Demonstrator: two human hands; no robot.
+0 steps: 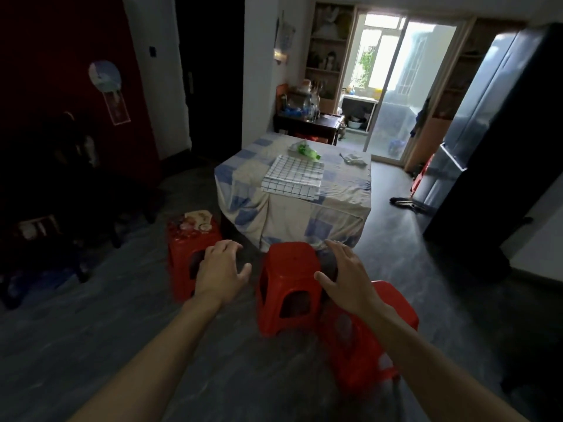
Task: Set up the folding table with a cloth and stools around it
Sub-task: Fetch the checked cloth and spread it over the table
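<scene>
A dim room is shown from head height. The folding table (335, 190) stands in the middle, already draped with a blue-and-cream checked cloth (292, 220). A folded white grid-patterned cloth (292, 178) and a green bottle (307, 153) lie on top. Three red plastic stools are gathered on the floor by its near corner: a left stool (182, 257) with small items piled on its seat, a middle stool (289, 269), and a right stool (359, 345) nearest the camera. The left hand (221, 269) and right hand (347, 278) are held out on either side of the middle stool, fingers spread and relaxed, with nothing gripped. Whether the right thumb touches it cannot be told. Stool placing appears to be the step in hand; next, the middle stool would need to be grasped by its sides and carried to a table edge
</scene>
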